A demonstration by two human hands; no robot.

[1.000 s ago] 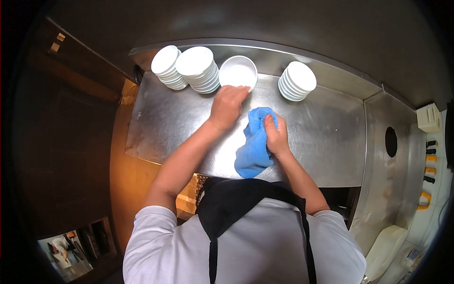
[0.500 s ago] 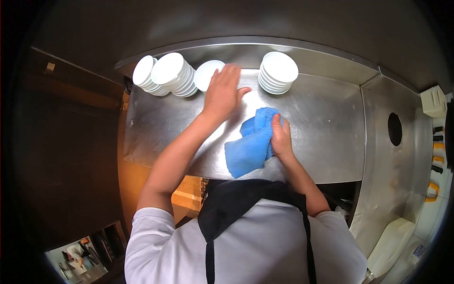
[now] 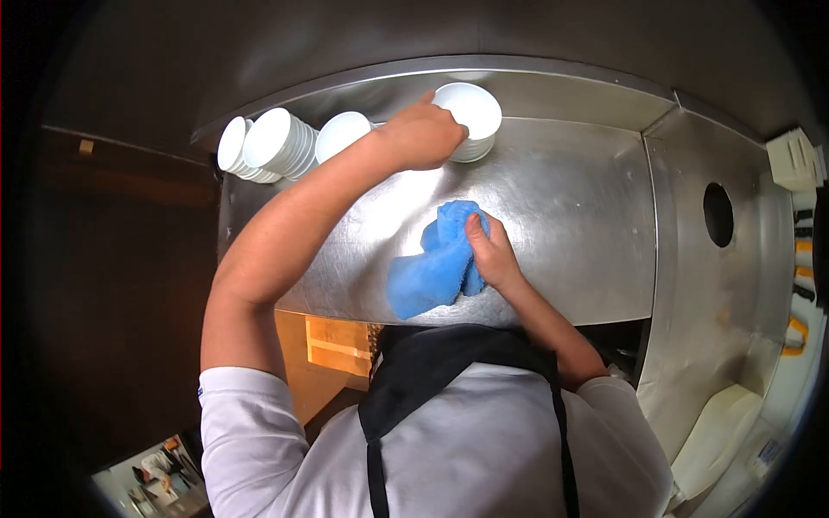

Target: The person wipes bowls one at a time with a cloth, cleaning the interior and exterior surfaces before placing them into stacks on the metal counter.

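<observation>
At the far side of the steel counter, the person's left hand has crossed rightward to the right stack of white bowls. Its fingers are partly bent at the left and near edge of the top rim, with the thumb by the near side (from here I can't tell whether it has closed on a bowl). To the left of that wrist sits a bowl, its near right edge partly covered by the arm. Farther left stand two more stacks of white bowls, the inner stack and, next to it, the outer stack, both leaning in my view. Nearer the person, the right hand is closed around the right side of the blue cloth, thumb on top, and the rest hangs in loose folds to the left over the counter. Well off to the right, the steel surface has a dark round hole.
</observation>
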